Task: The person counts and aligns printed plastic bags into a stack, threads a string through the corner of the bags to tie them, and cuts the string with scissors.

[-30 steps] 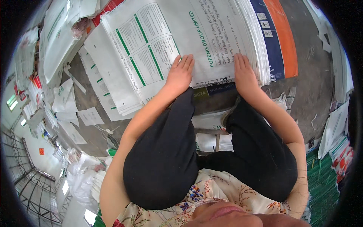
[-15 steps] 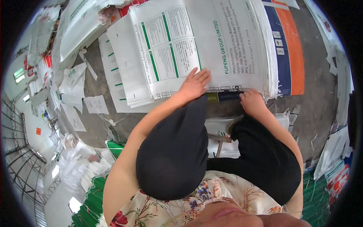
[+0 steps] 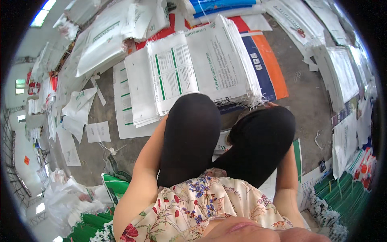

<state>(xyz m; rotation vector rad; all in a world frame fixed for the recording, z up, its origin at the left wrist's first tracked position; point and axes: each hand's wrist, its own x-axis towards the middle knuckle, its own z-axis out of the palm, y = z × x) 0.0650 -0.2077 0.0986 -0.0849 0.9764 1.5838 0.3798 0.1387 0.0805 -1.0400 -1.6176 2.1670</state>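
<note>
A thick stack of flat white woven sacks (image 3: 223, 60), with green and dark print, lies on the floor in front of my knees. My left forearm (image 3: 150, 149) reaches toward the stack's near left edge, but my left knee hides the hand. Beyond my right knee, only a small part of my right hand (image 3: 271, 105) shows, close to the frayed near right corner of the stack. What its fingers do is hidden. Under the stack, an orange and navy sack (image 3: 271, 60) sticks out on the right.
More white sacks (image 3: 100, 50) are piled at the far left, and another stack (image 3: 342, 76) stands at the right. Blue sacks (image 3: 219, 7) lie at the back. Scraps (image 3: 98, 132) litter the grey floor (image 3: 306, 101). Green bundled sacks (image 3: 342, 193) sit beside me at lower right.
The view has shifted, and the stack appears smaller. My left hand, earlier flat on the top sack, is now behind my knee. My right hand has moved right along the near edge to the corner.
</note>
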